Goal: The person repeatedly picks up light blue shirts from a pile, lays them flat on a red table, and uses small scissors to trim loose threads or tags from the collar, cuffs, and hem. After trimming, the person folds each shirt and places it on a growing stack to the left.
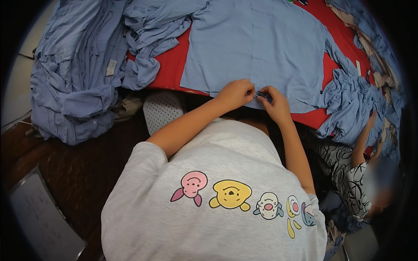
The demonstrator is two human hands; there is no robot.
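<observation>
A light blue shirt [257, 48] lies spread out with its lower hem at the near table edge. My left hand [237, 94] is closed in a pinch at this hem; what lies between its fingertips is too small to make out. Just right of it, my right hand [275, 103] is closed around small dark blue thread snips [264, 95]. Their tips point toward my left fingertips, close to the cloth. The fingers partly cover the snips.
Under the shirt is a red table cover [172, 65]. A heap of blue garments [78, 82] hangs over the left edge, and crumpled blue cloth [348, 104] lies to the right. A perforated grey chair [163, 108] stands below the table. Another person [355, 178] sits at the right.
</observation>
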